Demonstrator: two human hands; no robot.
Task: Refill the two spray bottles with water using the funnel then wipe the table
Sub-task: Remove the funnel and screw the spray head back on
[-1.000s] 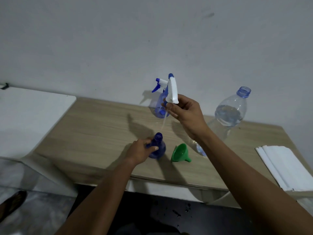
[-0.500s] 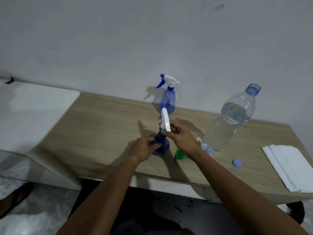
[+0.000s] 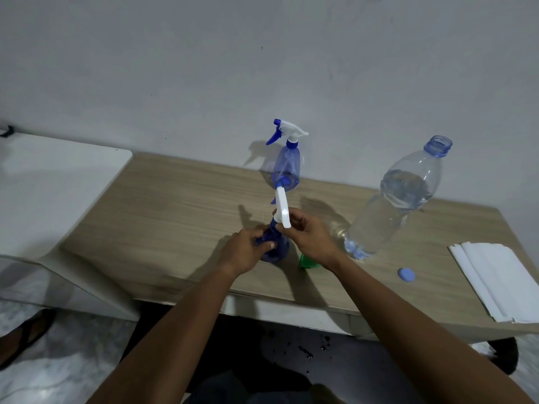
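Observation:
My left hand point(image 3: 246, 250) grips the body of a dark blue spray bottle point(image 3: 276, 249) standing near the front of the wooden table point(image 3: 175, 217). Its white spray head point(image 3: 282, 209) sits on the neck, pinched by my right hand point(image 3: 310, 239). A second, clear blue spray bottle point(image 3: 287, 167) with its trigger head on stands by the wall. The green funnel point(image 3: 307, 261) lies mostly hidden behind my right wrist. A large clear water bottle point(image 3: 393, 205), uncapped and partly filled, stands to the right.
A blue bottle cap point(image 3: 406, 274) lies on the table right of my right arm. Folded white cloths point(image 3: 501, 275) rest at the table's right end. A white surface point(image 3: 52, 182) adjoins the table on the left. A sandalled foot point(image 3: 23, 333) shows on the floor.
My right hand has brought the white spray head down from above the table onto the dark blue bottle's neck. My left hand has stayed on the bottle.

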